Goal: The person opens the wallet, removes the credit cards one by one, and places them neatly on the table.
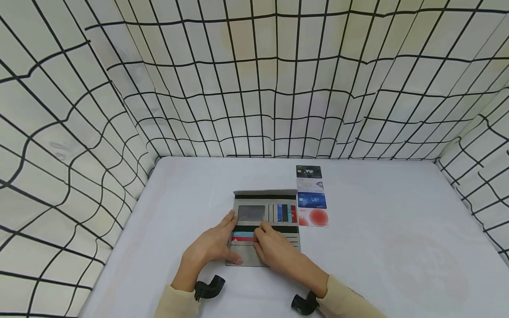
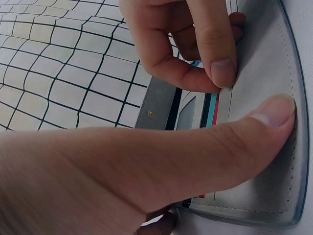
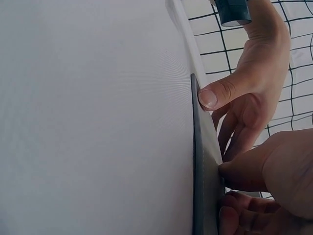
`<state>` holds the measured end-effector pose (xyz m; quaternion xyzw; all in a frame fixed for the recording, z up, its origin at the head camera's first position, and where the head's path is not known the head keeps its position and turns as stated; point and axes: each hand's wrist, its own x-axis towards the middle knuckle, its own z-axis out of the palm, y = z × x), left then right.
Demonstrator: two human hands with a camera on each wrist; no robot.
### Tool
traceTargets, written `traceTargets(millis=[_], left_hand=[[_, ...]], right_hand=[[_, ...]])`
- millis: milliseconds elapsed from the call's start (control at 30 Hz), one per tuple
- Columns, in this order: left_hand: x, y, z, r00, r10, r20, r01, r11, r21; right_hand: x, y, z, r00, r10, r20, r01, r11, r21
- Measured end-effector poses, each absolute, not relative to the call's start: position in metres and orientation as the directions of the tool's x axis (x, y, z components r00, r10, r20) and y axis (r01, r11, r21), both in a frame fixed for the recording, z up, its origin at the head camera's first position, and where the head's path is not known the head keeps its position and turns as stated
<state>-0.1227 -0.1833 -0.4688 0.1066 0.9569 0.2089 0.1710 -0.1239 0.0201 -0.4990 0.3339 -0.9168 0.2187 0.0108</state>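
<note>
- Lying unfolded on the worktop (image 1: pixel 397 198), the wallet (image 1: pixel 251 255) is spread flat, probably so that its upper and lower pockets can be reached.
- Across the wallet's left edge, the left hand (image 1: pixel 214 240) is laid with fingers extended and thumb rested on the lower panel; by this, the wallet is likely steadied.
- Over the wallet's lower pockets, the right hand (image 1: pixel 274 247) is bent, thumb and forefinger brought together at a pocket's edge; whether a card or only the lip is pinched cannot be told.
- Within the wallet's lower pockets, teal and red strips (image 1: pixel 241 239) are left exposed.
- In the wallet's upper right slots, a row of cards (image 1: pixel 286 213) is tucked, staggered, presumably so that each edge is shown.
- Just right of the wallet, four loose cards (image 1: pixel 312 200) are set in a column, apparently for easy reach.
</note>
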Motion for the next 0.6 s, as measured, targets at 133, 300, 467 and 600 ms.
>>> traceTargets(millis=[133,300,467,600], left_hand=[[-0.1229,-0.1833,-0.4694,-0.919,0.273,-0.286,0.127,0.889,0.440],[-0.1232,-0.1836,-0.4703,-0.917,0.272,-0.292,0.125,0.890,0.438],[-0.1231,-0.1839,-0.4695,-0.917,0.272,-0.291,0.123,0.888,0.442],[-0.1227,-0.1836,-0.4693,-0.918,0.272,-0.288,0.123,0.886,0.447]], right_hand=[[-0.1243,0.0204,-0.5001,-0.772,-0.609,0.182,-0.626,0.678,-0.386],[-0.1242,0.0198,-0.4999,-0.773,-0.605,0.192,-0.627,0.680,-0.380],[-0.1231,0.0196,-0.4979,-0.801,-0.570,0.185,-0.589,0.691,-0.419],[-0.1225,0.0196,-0.4970,-0.828,-0.534,0.170,-0.547,0.704,-0.453]])
